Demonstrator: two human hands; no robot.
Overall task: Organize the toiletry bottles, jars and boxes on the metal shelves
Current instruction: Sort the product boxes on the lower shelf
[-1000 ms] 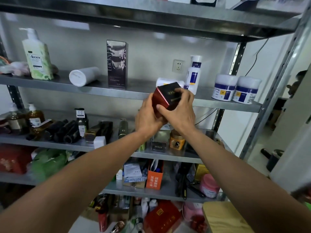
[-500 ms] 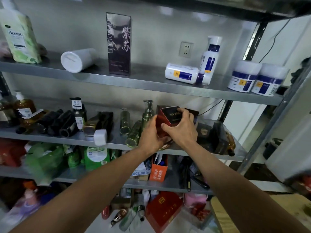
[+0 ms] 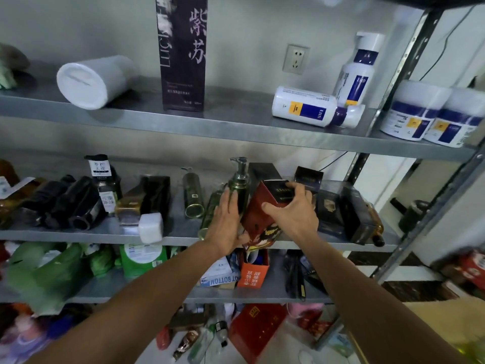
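Lowered from the upper shelf, red box (image 3: 262, 211) now tilts onto the middle shelf (image 3: 178, 233) just R of the green pump bottle (image 3: 239, 183) — R hand (image 3: 291, 215) clamps its top, L hand (image 3: 225, 222) lies flat, fingers spread, prob shielding the bottle from a knock

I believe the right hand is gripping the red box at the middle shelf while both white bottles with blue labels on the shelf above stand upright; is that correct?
Not quite. The head view shows only one white bottle upright; the other white bottle lies on its side in front of it. The rest holds: the right hand grips the red box at the middle shelf.
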